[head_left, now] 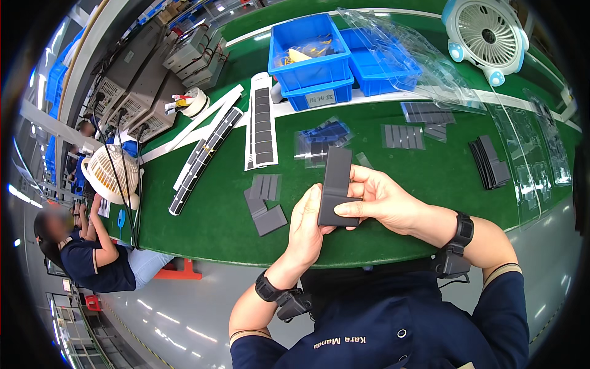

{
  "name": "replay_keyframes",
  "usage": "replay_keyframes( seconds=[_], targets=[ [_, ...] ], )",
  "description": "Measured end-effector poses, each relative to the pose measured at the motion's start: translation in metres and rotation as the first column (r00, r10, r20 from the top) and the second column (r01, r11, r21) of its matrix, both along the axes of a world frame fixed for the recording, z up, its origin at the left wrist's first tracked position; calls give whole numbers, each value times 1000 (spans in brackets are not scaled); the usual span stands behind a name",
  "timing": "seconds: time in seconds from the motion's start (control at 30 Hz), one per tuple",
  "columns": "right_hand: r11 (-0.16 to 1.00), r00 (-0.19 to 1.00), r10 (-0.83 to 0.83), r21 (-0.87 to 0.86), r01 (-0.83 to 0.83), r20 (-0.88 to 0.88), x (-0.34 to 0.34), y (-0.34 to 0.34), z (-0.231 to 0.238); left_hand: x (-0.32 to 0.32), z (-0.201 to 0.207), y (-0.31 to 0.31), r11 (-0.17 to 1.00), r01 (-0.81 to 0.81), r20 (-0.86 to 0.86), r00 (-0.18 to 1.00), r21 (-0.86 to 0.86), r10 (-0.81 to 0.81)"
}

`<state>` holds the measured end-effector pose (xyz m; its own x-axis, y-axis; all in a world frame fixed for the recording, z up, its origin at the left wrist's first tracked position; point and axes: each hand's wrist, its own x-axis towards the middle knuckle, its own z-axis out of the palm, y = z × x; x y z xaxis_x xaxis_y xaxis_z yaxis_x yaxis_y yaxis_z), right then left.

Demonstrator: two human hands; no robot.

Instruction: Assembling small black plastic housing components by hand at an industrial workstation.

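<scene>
Close to the table's front edge, both my hands hold a black L-shaped plastic part with its long end pointing away from me. Along its left side rest the closed fingers of my left hand. My right hand grips it from the right, thumb pressed on the wide near end and fingers curled behind. To the left lies a similar black part, partly under a clear film with dark strips. More films with strips lie beyond my hands. Several black parts are stacked at the right.
Blue bins stand at the back, with a clear plastic bag over one. Label sheets and a long strip roll lie left of centre. Fans stand at both sides. Another person sits at far left.
</scene>
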<state>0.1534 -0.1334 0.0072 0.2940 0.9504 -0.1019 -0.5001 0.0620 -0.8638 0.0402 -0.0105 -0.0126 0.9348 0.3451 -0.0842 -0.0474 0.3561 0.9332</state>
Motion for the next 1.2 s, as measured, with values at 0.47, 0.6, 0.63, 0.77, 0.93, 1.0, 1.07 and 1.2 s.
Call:
replay_keyframes(
  seconds=[0.47,0.6,0.63,0.77,0.93,1.0,1.07,1.2],
  targets=[
    [995,997,-24,101,17,72,4,-2,-8,-28,35,6,85,-570,544,811,817,213],
    [992,999,-23,123,19,27,-1,-3,1,-34,39,-6,-176,-516,542,823,838,172],
    [990,998,-21,138,12,64,-2,-5,4,-34,39,-7,-178,-518,545,819,837,178],
    [978,940,-94,207,26,329,-1,-8,4,-39,38,-10,-246,-530,564,820,812,96],
    [886,511,-374,460,-49,774,5,-7,11,-46,30,-9,-353,-562,596,803,748,-14],
    [841,306,-489,535,-83,816,4,-7,15,-49,28,-9,-404,-593,625,778,696,-65],
    [822,243,-528,562,-94,813,1,-8,16,-52,27,-7,-484,-603,612,774,635,-161],
    [775,129,-607,620,-119,784,-2,-9,17,-57,34,-7,-562,-599,573,780,570,-251]
  ],
)
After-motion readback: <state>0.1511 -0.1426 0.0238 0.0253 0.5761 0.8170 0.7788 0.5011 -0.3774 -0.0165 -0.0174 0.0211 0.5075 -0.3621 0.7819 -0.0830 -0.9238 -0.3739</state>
